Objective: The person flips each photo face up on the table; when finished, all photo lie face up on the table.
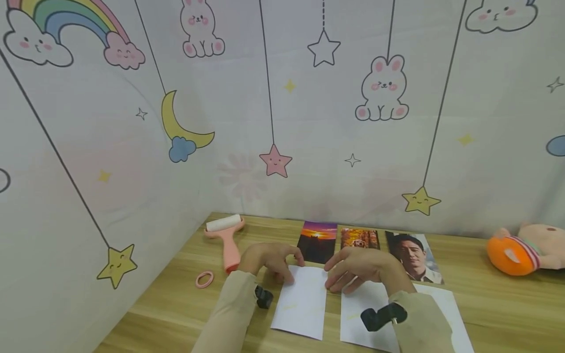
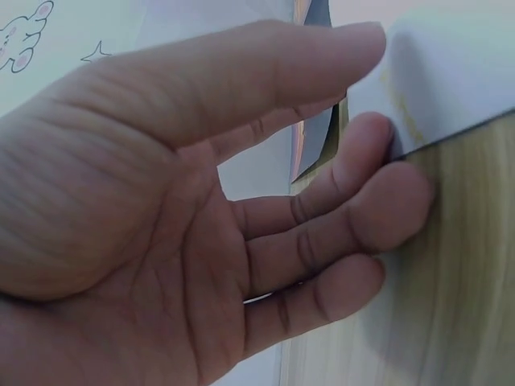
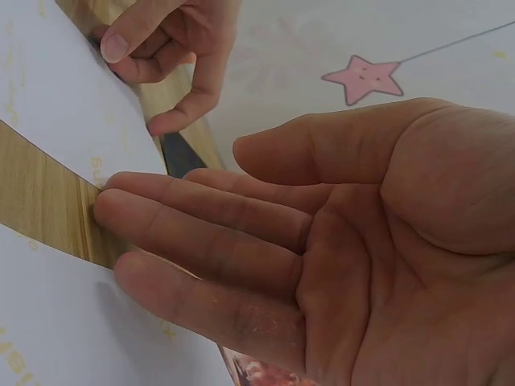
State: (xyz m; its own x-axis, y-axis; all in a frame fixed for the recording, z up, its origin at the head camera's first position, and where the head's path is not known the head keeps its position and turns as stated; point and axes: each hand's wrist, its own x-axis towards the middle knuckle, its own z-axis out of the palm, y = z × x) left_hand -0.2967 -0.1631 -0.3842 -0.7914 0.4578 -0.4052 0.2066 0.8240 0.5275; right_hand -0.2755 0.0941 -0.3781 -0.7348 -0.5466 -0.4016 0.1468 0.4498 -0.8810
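A white sheet (image 1: 302,306) with faint yellow marks lies on the wooden table in the head view. My left hand (image 1: 271,258) is at its far left corner, fingers loosely bent and thumb over the margin. In the left wrist view the thumb (image 2: 354,52) stands apart from the fingers around the sheet's edge. My right hand (image 1: 359,268) holds nothing; its long fingers (image 3: 201,241) stretch out with the tips at the sheet's right edge. Beneath the right forearm is a second white sheet (image 1: 362,314), partly hidden by hand and sleeve.
Behind the hands lie a sunset picture (image 1: 319,240), an autumn picture (image 1: 359,238) and a portrait photo (image 1: 412,257). A pink-handled roller (image 1: 227,240) and a pink ring (image 1: 204,280) are at the left. An orange plush toy (image 1: 512,255) sits far right. A printed cloth (image 1: 318,122) rises behind.
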